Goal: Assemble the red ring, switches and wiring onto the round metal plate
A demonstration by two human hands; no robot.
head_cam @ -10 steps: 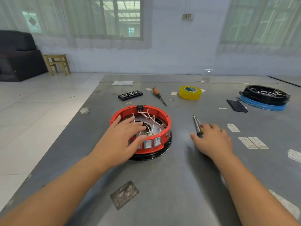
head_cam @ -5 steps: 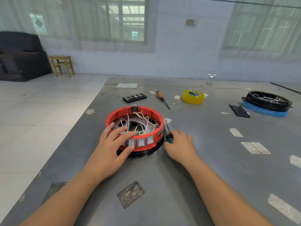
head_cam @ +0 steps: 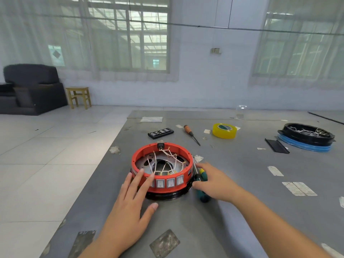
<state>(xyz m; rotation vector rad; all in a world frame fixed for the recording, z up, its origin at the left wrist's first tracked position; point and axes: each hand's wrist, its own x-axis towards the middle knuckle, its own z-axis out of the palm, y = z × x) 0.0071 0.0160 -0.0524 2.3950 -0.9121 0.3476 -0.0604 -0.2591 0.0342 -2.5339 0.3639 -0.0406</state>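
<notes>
Red ring (head_cam: 141,155): sits on the grey table (head_cam: 242,174), centre-left of view, open side up, axis vertical. Under it a black base shows at the near edge.
Metal plate (head_cam: 147,161): lies flat inside the ring, round, with a dark central hole.
Switches (head_cam: 170,182): row of rocker switches set in the ring's near outer wall, faces toward the camera.
Wiring (head_cam: 170,155): white leads cross over the plate, from a black part at the far wall to the switch backs.
Left hand (head_cam: 128,211): fingers straight and spread, fingertips resting on the ring's near-left wall; thumb on the table. Holds nothing.
Right hand (head_cam: 214,183): just right of the ring, over a green-handled screwdriver (head_cam: 202,189). Whether it grasps the handle, cannot tell.
Screwdriver axis: runs near-to-far along the ring's right side, shaft tip pointing away from the camera.
Far table: orange-handled screwdriver (head_cam: 190,134), yellow tape roll (head_cam: 224,130), black bit case (head_cam: 161,133), black tray on blue ring (head_cam: 307,139).
</notes>
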